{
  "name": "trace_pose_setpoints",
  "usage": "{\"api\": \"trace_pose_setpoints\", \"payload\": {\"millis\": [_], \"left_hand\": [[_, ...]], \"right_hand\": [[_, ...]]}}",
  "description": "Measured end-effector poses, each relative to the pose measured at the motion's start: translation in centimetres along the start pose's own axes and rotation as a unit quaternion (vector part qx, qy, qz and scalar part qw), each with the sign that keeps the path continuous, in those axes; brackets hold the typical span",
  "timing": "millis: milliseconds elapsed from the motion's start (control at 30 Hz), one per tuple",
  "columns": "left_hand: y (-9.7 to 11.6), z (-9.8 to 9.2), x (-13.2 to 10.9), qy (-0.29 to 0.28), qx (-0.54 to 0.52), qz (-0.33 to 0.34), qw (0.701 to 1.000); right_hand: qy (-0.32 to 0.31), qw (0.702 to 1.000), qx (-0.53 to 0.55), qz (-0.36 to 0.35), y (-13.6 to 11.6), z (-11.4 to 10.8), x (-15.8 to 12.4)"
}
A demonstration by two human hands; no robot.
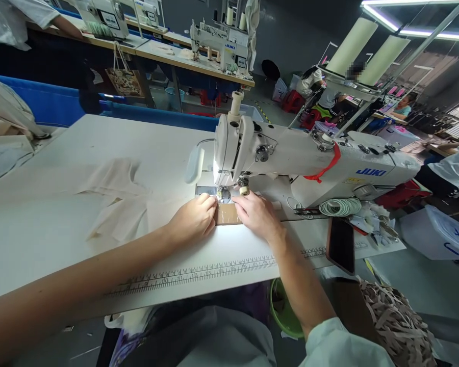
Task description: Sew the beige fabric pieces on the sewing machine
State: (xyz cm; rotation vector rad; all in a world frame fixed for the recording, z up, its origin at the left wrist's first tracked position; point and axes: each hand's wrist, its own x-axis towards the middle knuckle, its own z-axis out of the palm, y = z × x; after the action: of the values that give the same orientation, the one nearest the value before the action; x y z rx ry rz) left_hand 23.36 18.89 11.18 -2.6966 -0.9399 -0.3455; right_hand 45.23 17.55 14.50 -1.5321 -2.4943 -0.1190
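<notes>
- Your left hand (pixel 194 218) rests unclenched, its fingertips pressing the left end of the tan strip (pixel 228 214) by the needle.
- Your right hand (pixel 257 214) lies flat on the strip's right end, clasping nothing.
- The strip sits mid-table (pixel 42 239), under the sewing machine (pixel 298 153) head.
- Cream cloth (pixel 118 196) lies to its left, and a phone (pixel 341 245) overhangs the front edge at the right.

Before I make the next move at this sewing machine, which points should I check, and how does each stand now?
1. The brown piece lies flat at the presser foot: ok.
2. The left hand and right hand press it: ok.
3. The left fingertips are clear of the foot: not ok, very close.
4. The needle is raised: cannot tell.
5. The phone sits safely on the table: not ok, at the edge.
</notes>
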Motion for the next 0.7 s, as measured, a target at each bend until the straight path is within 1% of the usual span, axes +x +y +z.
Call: {"api": "trace_pose_setpoints", "payload": {"millis": [100, 200, 367, 433, 567, 700], "left_hand": [[0.0, -0.1, 0.0, -0.022, -0.033, -0.011, 0.999], [-0.1, -0.1, 0.0, -0.03, -0.053, -0.016, 0.998], [-0.3, -0.1, 0.0, -0.021, -0.066, -0.014, 0.997], [-0.4, -0.1, -0.1, -0.02, -0.063, -0.014, 0.998], [-0.6, 0.0, -0.2, -0.015, -0.064, -0.011, 0.998], [-0.8, 0.4, -0.3, 0.019, -0.061, 0.002, 0.998]], "right_hand": [[0.0, 1.0, 0.001, 0.003, 0.0, 0.3, 0.0], [0.01, 0.999, 0.022, 0.03, -0.3, 0.7, 0.2], [0.024, 0.986, 0.086, 0.137, -0.2, 1.4, 1.3], [0.028, 0.98, 0.106, 0.168, 0.1, 1.7, 1.9], [0.052, 0.977, 0.122, 0.168, 0.7, 2.1, 2.0], [0.076, 0.978, 0.111, 0.158, 0.4, 2.0, 1.1]]}}
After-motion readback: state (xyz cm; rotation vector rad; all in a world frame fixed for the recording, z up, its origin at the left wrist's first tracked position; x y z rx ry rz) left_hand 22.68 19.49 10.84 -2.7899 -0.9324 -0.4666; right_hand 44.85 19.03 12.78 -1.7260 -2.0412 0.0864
